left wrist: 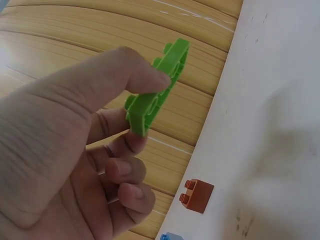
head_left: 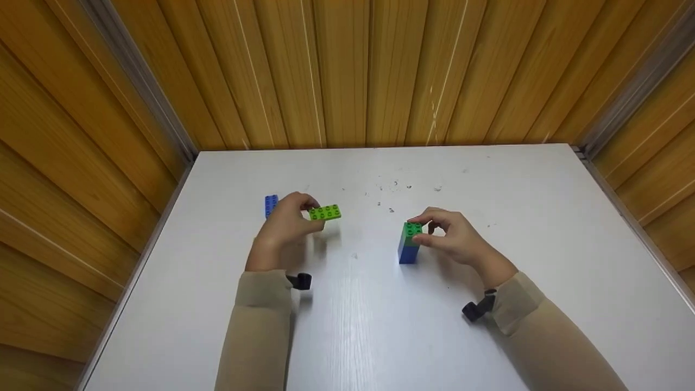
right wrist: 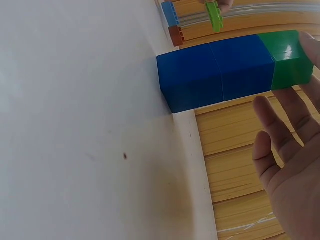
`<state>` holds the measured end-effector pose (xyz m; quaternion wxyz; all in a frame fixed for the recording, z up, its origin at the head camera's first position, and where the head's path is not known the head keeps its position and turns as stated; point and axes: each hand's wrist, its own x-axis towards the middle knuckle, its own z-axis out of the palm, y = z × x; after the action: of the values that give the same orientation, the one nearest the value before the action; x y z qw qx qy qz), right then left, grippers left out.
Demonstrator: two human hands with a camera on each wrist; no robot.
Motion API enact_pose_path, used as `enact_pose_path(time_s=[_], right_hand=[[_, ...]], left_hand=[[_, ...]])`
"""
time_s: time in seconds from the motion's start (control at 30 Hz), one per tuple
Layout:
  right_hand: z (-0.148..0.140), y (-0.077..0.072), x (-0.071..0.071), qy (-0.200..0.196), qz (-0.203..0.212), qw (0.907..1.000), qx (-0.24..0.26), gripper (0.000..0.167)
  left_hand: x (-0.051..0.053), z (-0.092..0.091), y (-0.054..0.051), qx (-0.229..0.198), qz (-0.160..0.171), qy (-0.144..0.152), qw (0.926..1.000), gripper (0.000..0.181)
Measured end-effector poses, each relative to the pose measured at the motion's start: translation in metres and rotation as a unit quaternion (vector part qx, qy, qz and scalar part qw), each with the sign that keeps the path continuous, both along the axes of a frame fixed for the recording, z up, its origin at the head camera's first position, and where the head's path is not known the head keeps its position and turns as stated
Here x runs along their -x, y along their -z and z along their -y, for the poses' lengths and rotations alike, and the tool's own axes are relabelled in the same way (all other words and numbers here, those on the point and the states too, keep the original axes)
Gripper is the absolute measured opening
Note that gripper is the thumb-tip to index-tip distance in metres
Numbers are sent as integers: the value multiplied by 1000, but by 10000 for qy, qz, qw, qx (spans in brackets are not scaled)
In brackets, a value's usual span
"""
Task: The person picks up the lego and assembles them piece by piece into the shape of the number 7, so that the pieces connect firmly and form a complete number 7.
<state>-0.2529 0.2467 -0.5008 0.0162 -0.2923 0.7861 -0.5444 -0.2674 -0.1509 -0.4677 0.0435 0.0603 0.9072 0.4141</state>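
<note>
My left hand (head_left: 286, 225) pinches a flat lime-green toy brick (head_left: 324, 212) between thumb and fingers, held above the table. In the left wrist view this brick (left wrist: 157, 90) is tilted and its hollow underside shows. On the right, a tower stands upright on the table: two blue bricks (right wrist: 215, 75) with a green brick (right wrist: 287, 59) on top. My right hand (head_left: 453, 236) grips the green top brick (head_left: 414, 229) with thumb and fingertips. Its other fingers are loosely bent beside the tower.
A blue brick (head_left: 271, 205) lies left of my left hand, partly covered by it. A reddish-brown brick (left wrist: 199, 196) sits beside it, hidden from the head view. The white table (head_left: 347, 326) bears small dark marks and meets wood-patterned walls (head_left: 342, 76) behind and at the sides.
</note>
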Motion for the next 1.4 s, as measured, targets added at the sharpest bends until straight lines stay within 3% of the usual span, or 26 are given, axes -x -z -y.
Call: enact_pose_path(time_s=[0.2, 0.47, 0.9, 1.4], right_hand=[[1, 0, -2, 113, 115, 9997, -173, 33], [2, -2, -2, 234, 332, 9988, -265, 29], [1, -3, -1, 150, 338, 9991, -195, 26], [2, -3, -2, 215, 297, 9989, -286, 25]], left_hand=[[-6, -10, -9, -222, -476, -129, 9985, 40], [-13, -26, -19, -410, -600, -139, 9973, 36], [-22, -48, -25, -675, -975, 171, 9928, 31], [-30, -79, -23, -709, -1048, 621, 9900, 34]])
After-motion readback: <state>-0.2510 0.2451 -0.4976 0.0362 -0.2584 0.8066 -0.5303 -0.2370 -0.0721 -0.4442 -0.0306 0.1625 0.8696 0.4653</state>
